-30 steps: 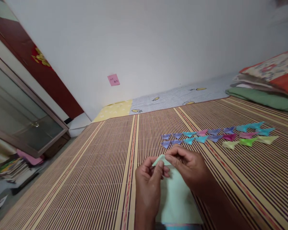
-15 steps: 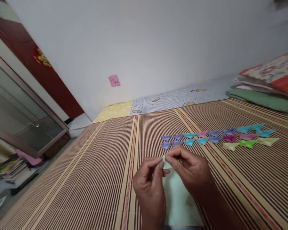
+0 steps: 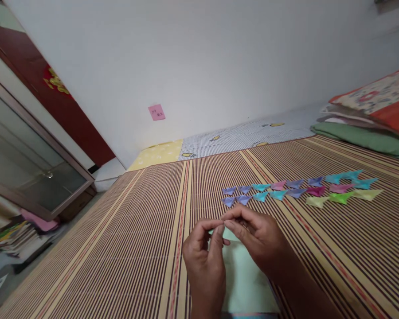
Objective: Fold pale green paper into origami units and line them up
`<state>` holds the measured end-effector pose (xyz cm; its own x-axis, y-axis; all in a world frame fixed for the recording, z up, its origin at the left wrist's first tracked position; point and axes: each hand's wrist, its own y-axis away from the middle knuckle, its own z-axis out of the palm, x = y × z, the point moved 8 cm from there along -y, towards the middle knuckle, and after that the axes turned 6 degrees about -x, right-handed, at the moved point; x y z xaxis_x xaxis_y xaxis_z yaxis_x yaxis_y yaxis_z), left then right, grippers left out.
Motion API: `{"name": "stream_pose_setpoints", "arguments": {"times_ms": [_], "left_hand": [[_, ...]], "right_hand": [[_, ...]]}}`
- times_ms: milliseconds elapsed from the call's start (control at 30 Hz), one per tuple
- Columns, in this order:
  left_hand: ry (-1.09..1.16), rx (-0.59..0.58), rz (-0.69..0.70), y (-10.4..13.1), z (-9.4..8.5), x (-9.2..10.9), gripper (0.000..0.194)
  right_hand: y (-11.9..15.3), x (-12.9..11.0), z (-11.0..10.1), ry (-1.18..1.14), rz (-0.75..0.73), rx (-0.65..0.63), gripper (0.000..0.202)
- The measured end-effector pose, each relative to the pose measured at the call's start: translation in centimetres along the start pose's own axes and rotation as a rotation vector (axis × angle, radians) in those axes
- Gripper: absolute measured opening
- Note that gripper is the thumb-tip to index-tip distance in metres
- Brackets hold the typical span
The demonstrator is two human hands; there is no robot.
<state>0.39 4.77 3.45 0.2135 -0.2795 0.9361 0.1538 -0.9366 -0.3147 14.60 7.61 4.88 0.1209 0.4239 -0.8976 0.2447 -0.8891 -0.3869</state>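
Left hand [image 3: 204,261] and right hand [image 3: 262,237] meeting, fingers of both pinched shut on a small green paper [image 3: 228,234], mostly hidden, just above pale green sheets [image 3: 248,274] on striped mat [image 3: 146,239], rows of folded paper shapes [image 3: 278,195] beyond, toward mat's right edge.

The pink note [image 3: 156,112] on the wall [image 3: 199,66] bears illegible handwriting.

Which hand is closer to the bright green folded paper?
Right. The right hand is nearer the person and left of the bright green paper; the left hand is farther left of it.
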Motion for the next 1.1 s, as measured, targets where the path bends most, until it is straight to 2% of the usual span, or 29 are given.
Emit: {"name": "stream_pose_setpoints", "arguments": {"times_ms": [100, 167, 233, 333, 567, 733, 1000, 1100], "left_hand": [[0.086, 0.005, -0.045, -0.1, 0.1, -0.4, 0.010], [0.169, 0.008, -0.088, -0.2, 0.2, -0.8, 0.018], [0.211, -0.038, -0.139, -0.3, 0.7, -1.1, 0.024], [0.242, -0.145, -0.187, -0.5, 1.6, -1.4, 0.014], [0.196, -0.186, -0.105, -0.4, 1.7, -0.7, 0.024], [0.150, -0.205, -0.057, -0.3, 1.6, 0.1, 0.033], [0.173, -0.215, -0.092, -0.4, 1.6, 0.1, 0.052], [0.168, -0.212, -0.098, -0.6, 1.4, -0.1, 0.045]], "right_hand": [[0.0, -0.1, 0.0, 0.036, -0.013, 0.001, 0.020], [0.1, -0.2, -0.2, 0.055, -0.025, 0.026, 0.022], [0.1, -0.3, -0.4, 0.065, -0.033, 0.050, 0.022], [0.2, -0.3, -0.5, 0.068, -0.022, 0.080, 0.023], [0.1, 0.5, 0.1, -0.067, 0.040, 0.005, 0.025], [0.0, 0.9, -0.4, -0.051, 0.027, 0.002, 0.027], [0.0, 0.4, -1.0, -0.035, 0.022, -0.017, 0.028], [0.0, 0.2, -1.0, -0.032, 0.013, -0.032, 0.028]]}}
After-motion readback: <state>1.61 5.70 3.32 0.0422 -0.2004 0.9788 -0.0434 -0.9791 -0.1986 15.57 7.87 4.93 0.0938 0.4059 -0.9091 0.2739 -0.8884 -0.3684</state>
